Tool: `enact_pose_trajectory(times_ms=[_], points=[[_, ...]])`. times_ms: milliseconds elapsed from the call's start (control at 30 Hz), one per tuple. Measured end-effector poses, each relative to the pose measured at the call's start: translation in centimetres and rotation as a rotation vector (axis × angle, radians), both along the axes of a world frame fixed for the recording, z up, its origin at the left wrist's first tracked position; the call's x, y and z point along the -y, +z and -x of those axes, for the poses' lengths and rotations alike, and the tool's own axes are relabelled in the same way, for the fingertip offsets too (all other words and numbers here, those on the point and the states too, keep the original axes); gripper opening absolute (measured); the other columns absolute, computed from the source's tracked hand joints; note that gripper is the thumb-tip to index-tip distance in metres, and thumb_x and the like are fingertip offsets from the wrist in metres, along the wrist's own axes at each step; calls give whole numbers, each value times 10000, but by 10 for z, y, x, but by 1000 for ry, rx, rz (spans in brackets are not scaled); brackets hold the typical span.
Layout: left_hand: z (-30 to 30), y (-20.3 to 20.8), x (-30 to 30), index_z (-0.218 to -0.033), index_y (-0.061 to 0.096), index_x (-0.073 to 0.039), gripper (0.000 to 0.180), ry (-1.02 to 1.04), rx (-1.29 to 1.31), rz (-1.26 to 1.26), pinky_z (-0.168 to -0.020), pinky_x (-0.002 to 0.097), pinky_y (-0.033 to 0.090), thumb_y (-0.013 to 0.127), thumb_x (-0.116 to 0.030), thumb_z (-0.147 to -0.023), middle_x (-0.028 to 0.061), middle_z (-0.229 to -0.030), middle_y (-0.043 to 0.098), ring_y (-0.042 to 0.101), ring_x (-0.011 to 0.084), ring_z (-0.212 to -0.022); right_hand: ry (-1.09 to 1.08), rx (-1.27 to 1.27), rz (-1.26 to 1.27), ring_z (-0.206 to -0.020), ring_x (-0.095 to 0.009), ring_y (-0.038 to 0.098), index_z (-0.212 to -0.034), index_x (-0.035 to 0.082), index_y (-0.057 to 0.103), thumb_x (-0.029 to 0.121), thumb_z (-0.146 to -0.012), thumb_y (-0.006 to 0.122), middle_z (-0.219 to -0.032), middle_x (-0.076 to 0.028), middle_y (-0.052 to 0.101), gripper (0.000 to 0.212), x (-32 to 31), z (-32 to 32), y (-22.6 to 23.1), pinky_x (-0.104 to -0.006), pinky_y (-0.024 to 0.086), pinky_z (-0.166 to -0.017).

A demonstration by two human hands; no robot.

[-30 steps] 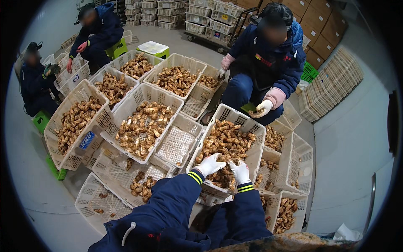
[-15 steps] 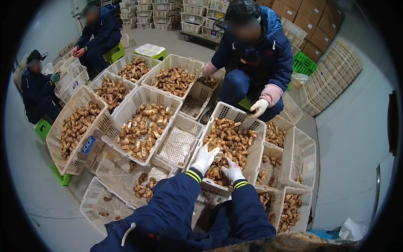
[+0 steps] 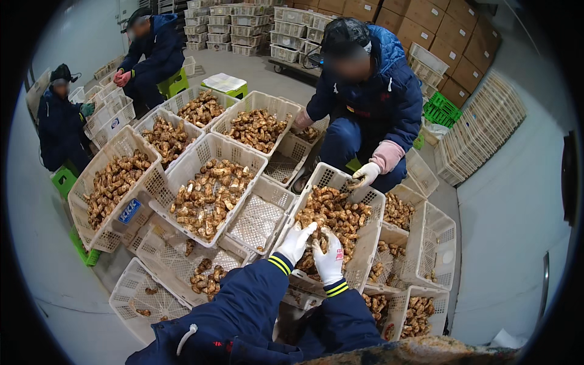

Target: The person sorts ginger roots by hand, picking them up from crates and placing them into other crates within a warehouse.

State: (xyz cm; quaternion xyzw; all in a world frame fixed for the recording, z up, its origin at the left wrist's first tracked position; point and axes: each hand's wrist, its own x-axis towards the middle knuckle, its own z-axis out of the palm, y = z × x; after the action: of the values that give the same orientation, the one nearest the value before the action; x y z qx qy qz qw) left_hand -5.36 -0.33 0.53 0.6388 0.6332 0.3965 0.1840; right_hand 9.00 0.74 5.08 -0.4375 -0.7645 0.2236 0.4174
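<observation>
Both my hands, in white gloves, are over a white plastic crate (image 3: 370,243) heaped with brown, pale-stemmed mushrooms (image 3: 340,214). My left hand (image 3: 294,243) is at the crate's near left side, its fingers curled inward. My right hand (image 3: 330,258) is close beside it, with fingers bent toward the left fingertips. Between the fingertips a mushroom (image 3: 317,241) seems to be gripped, partly hidden by the gloves. Across the same crate, a co-worker's gloved hand (image 3: 367,174) holds a small brown piece above the heap.
Several mushroom crates (image 3: 159,193) crowd the left, some stacked on others. A mostly bare crate (image 3: 255,216) lies left of mine, and a tilted one (image 3: 439,246) stands right. Two people sit far left. Crate stacks (image 3: 480,131) and cardboard boxes (image 3: 420,15) line the back and right.
My right hand has moved slightly left and turned its fingers up toward my left hand. The co-worker's gloved hand has shifted a little left and down over the crate. The view has tilted slightly.
</observation>
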Motion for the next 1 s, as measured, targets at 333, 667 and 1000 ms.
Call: enact_pose_trajectory(times_ms=[333, 667, 1000], points=[[-33, -5, -24, -1261, 485, -3, 402, 54, 1279, 189, -767, 285, 549, 637, -44, -891, 80, -1030, 633, 630, 157, -909, -66, -309, 200, -1144, -265, 562, -1251, -22, 545, 32, -887, 579, -1228, -154, 603, 370, -3, -29, -10, -350, 421, -1007], [-96, 45, 8, -1409, 381, 9, 606, -133, 312, -41, -968, 351, 452, 599, -3, -844, 201, -1252, 548, 553, 300, -1145, -65, -1076, 893, -1048, -179, 559, -1513, 4, 59, 128, -892, 659, -1237, -146, 548, 872, 11, -38, 2, -286, 469, -903], [-116, 41, -4, -1206, 591, 34, 325, -87, 718, -13, -994, 300, 433, 608, -46, -891, 125, -1200, 630, 594, 211, -1102, -74, -1574, 528, -939, -187, 641, -1169, 79, 552, 259, -997, 481, -1124, -106, 616, 259, -13, -177, 31, -285, 575, -748]])
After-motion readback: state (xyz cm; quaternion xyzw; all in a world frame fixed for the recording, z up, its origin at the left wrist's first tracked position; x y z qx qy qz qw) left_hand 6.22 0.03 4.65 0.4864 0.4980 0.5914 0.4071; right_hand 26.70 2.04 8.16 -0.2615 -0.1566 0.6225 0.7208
